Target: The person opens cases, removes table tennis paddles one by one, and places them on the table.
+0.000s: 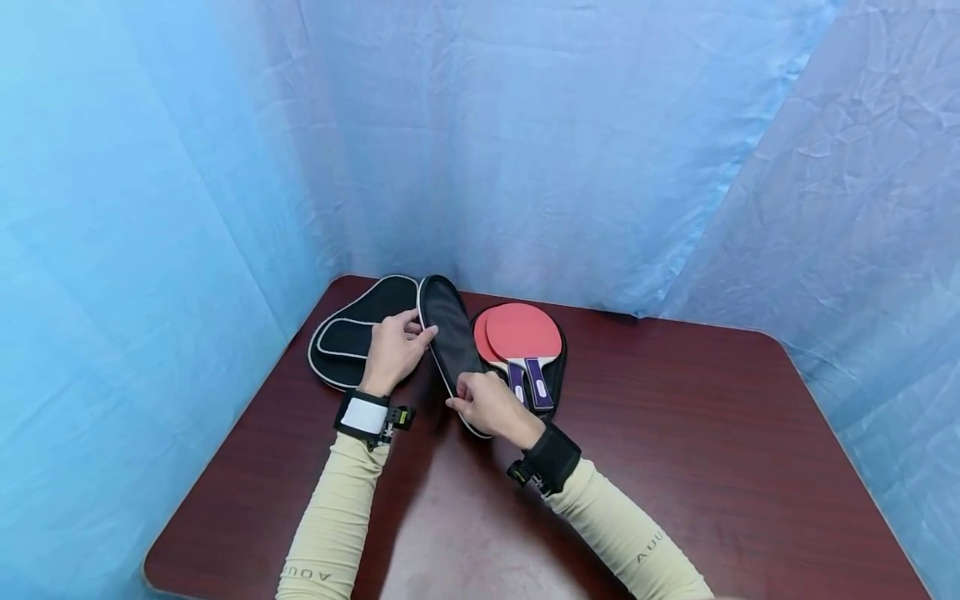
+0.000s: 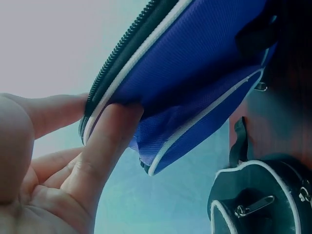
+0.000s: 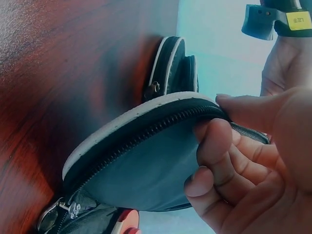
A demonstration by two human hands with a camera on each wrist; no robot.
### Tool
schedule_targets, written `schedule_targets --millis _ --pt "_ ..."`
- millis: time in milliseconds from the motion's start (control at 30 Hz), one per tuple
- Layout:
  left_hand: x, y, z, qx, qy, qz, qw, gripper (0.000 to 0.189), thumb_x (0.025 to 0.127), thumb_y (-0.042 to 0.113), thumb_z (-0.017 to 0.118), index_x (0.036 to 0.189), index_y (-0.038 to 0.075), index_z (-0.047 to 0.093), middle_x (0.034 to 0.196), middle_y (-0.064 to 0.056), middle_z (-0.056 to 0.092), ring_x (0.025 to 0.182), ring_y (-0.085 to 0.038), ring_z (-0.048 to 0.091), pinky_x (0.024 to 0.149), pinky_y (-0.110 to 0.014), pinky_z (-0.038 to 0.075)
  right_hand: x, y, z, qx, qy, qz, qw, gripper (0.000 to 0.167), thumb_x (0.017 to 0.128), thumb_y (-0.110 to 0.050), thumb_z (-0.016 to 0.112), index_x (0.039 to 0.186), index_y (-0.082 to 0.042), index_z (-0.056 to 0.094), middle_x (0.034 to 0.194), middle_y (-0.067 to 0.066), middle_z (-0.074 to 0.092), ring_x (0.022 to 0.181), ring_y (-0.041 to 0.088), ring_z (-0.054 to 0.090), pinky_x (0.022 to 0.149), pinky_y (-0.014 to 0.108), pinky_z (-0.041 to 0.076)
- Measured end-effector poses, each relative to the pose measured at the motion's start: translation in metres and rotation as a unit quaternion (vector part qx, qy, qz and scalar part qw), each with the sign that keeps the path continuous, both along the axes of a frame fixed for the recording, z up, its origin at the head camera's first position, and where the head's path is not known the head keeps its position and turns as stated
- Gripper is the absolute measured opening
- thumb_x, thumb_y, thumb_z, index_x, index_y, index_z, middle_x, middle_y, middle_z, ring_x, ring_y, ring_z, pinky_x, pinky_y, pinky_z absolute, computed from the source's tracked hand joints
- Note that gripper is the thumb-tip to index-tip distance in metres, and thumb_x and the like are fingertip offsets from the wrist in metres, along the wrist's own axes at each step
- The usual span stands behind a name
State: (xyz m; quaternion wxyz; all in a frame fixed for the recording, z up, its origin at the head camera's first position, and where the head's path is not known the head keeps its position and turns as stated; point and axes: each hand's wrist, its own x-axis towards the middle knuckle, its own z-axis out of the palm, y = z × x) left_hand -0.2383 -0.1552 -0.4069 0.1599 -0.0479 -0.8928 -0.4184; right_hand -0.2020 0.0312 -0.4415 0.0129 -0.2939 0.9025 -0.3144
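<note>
A black table tennis bat case (image 1: 447,321) with white piping stands unzipped, its cover flap raised on edge. My left hand (image 1: 395,350) pinches the flap's upper left edge between thumb and fingers, right at the zip teeth (image 2: 113,62). Lower along the same edge, my right hand (image 1: 495,406) pinches the zipped rim, its fingers against the dark lining (image 3: 141,163). Two red-faced bats (image 1: 527,332) with purple handles lie overlapping in the case's other half, to the right of the flap. A zip slider (image 3: 63,205) hangs at the near end of the zip.
A second black case (image 1: 352,337) with white piping and a front pocket lies at the left, partly behind my left hand. Both cases rest on a dark red-brown table (image 1: 675,433) with rounded corners. Blue cloth (image 1: 525,150) hangs behind and at both sides.
</note>
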Motion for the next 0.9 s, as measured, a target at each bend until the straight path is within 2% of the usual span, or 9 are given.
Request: schedule_targets --millis 100,467,667,800,900 --pt "-0.001 0.001 0.002 0.001 -0.006 0.0 1.0 0.045 0.091 0.021 0.072 0.128 -0.002 0.064 0.095 -0.018 0.075 0.086 -0.025 0.075 0.083 -0.043 0.058 -0.001 0.002 0.0 -0.003 0.006 -0.002 1.0 0.024 0.092 -0.018 0.072 0.072 -0.011 0.059 0.06 -0.004 0.053 0.053 0.006 0.051 0.049 0.02 0.042" --pt "-0.002 0.006 0.004 -0.002 -0.013 -0.004 0.9999 0.044 0.091 0.022 0.072 0.128 -0.001 0.065 0.091 -0.016 0.075 0.084 -0.025 0.074 0.083 -0.043 0.058 -0.002 0.006 0.002 0.003 0.008 -0.015 0.9999 0.023 0.092 -0.019 0.072 0.073 -0.012 0.06 0.061 -0.005 0.054 0.054 0.006 0.052 0.05 0.021 0.042" --pt "-0.001 0.004 0.005 -0.001 -0.014 -0.002 0.9999 0.043 0.091 0.021 0.072 0.127 0.0 0.065 0.092 -0.016 0.075 0.085 -0.025 0.074 0.084 -0.043 0.057 -0.005 0.016 0.001 -0.014 0.004 -0.02 0.9997 0.029 0.095 -0.026 0.068 0.071 -0.014 0.058 0.055 -0.005 0.047 0.05 0.008 0.047 0.048 0.021 0.038" --pt "0.001 0.001 0.004 0.0 -0.015 0.001 0.9999 0.043 0.091 0.022 0.072 0.127 0.0 0.065 0.093 -0.017 0.075 0.086 -0.026 0.074 0.087 -0.044 0.056 -0.01 0.033 0.0 -0.045 0.002 -0.042 0.9981 0.033 0.098 -0.027 0.064 0.069 -0.014 0.055 0.052 -0.005 0.037 0.044 0.009 0.039 0.044 0.021 0.03" --pt "0.003 0.0 0.003 0.002 -0.015 0.002 0.9999 0.043 0.091 0.022 0.072 0.127 -0.001 0.065 0.092 -0.017 0.075 0.087 -0.026 0.074 0.089 -0.044 0.055 -0.017 0.051 0.0 -0.061 -0.007 -0.088 0.9942 0.03 0.098 -0.025 0.063 0.072 -0.012 0.057 0.053 -0.004 0.037 0.043 0.011 0.036 0.044 0.022 0.026"
